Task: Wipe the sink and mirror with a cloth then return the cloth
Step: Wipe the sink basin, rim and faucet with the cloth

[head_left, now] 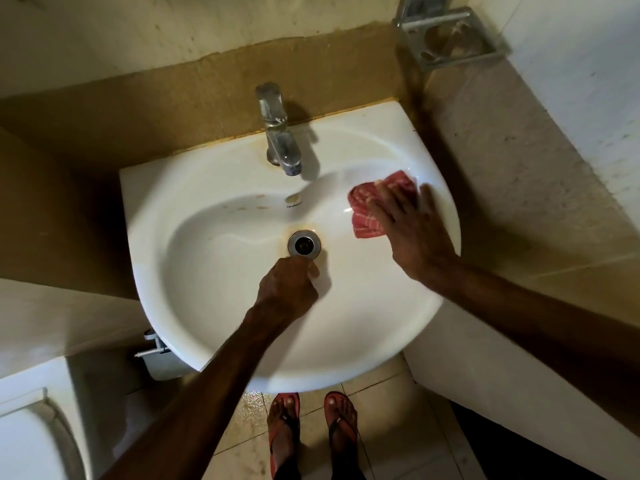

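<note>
Red striped cloth point(369, 216) lies on the inner slope of the white ceramic sink point(221, 327), at about three o'clock from the drain point(304, 244). Right hand point(410, 233), fingers spread flat, presses the cloth against the basin wall just inside the rim; the thumb reaches onto the rim itself. Left hand point(289, 289), loosely curled into a fist and holding nothing, hovers or rests at six o'clock of the drain, its knuckles just short of the metal ring; contact with the basin cannot be determined. Chrome tap point(278, 133) stands at twelve o'clock, and an empty metal soap holder point(450, 38) is fixed to the wall at about one o'clock. Yellowish stains ring the drain and the tap base.

Judged stage: sink wiping, right flank; the mirror is not in view. Risks: the flat, ungripped cloth may bunch up or slip from under the palm on the glossy slope and slide toward the drain, and a wide stroke could knock the knuckles against the tap spout.
</note>
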Available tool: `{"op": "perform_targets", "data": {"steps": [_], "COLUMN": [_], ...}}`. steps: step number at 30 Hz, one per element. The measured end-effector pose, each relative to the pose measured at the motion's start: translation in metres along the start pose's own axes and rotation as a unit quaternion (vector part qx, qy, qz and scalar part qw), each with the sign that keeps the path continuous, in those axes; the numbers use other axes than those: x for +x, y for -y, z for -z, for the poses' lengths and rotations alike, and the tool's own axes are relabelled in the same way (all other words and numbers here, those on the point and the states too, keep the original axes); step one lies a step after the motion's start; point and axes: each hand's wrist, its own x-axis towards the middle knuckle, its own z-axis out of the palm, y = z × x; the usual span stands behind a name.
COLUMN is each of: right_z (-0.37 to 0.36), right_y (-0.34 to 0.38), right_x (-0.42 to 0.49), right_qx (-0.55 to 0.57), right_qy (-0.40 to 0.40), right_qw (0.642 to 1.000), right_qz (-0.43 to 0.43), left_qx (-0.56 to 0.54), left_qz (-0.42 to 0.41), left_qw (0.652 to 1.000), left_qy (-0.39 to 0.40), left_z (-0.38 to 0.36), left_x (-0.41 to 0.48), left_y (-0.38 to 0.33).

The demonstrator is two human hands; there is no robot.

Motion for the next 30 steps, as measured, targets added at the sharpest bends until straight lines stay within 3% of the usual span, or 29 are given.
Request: {"op": "perform_targets", "data": {"steps": [3,5,8,10,11,13,14,15,17,21,24,27,30], "right_z": [0.002,0.005,0.015,0.023,0.026,0.036,0.042,0.044,0.048,0.077,0.085,0.09,0.091], "right_y": [0.034,0.062,0.089,0.104,0.114,0.139,0.151,0.164,0.179,0.151,0.104,0.076,0.092], "right_x": [-0.008,0.006,0.037,0.049,0.054,0.07,0.079,0.087,0.092,0.095,0.106,0.108,0.11], "right_qx": [-0.117,-0.099,0.023,0.175,0.296,0.553,0.646,0.708,0.773,0.817,0.796,0.774,0.749], "right_qy": [0.04,0.048,0.031,0.019,0.002,0.004,0.02,0.033,0.025,-0.038,-0.072,-0.088,-0.052], "right_qw": [0.991,0.99,0.983,0.94,0.888,0.697,0.591,0.512,0.442,0.377,0.385,0.364,0.401], "right_qz": [-0.05,-0.085,-0.177,-0.293,-0.352,-0.455,-0.482,-0.486,-0.455,-0.435,-0.462,-0.51,-0.525], "left_qx": [-0.013,-0.009,0.008,0.014,0.012,-0.005,-0.019,-0.033,-0.037,0.002,0.065,0.119,0.138], "left_qz": [-0.001,-0.007,-0.013,-0.014,-0.013,-0.022,-0.034,-0.051,-0.084,-0.125,-0.167,-0.15,-0.154], "left_qw": [1.0,1.0,1.0,0.998,0.997,0.994,0.991,0.985,0.968,0.95,0.949,0.958,0.956], "left_qy": [0.0,-0.002,-0.021,-0.054,-0.072,-0.107,-0.13,-0.16,-0.236,-0.284,-0.261,-0.214,-0.208], "left_z": [-0.001,0.002,0.011,0.023,0.031,0.046,0.054,0.06,0.07,0.074,0.07,0.063,0.064], "left_x": [-0.004,-0.004,-0.003,-0.003,-0.003,-0.006,-0.009,-0.011,-0.015,-0.016,-0.009,0.003,0.003], "left_y": [0.002,0.002,0.0,-0.003,-0.005,-0.009,-0.009,-0.009,-0.004,-0.002,-0.003,-0.001,0.003]}}
